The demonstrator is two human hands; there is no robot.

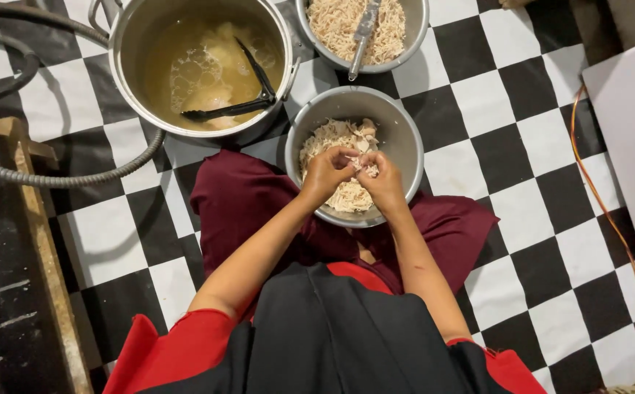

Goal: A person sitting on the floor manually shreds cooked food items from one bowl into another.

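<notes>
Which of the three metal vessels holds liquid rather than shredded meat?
The big pot at top left: yellowish broth with black tongs inside; both bowls hold shredded meat.

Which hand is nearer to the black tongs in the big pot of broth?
Left. The left hand is over the near bowl on the side toward the pot holding the tongs; the right hand is beside it, farther away.

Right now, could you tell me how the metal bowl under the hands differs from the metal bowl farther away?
The near bowl is fully in view and holds shredded chicken with larger unshredded pieces; the far bowl is cut off by the frame and holds only fine shreds. Both hands, left hand and right hand, work over the near bowl; a utensil rests in the far bowl. Both are round grey metal.
</notes>
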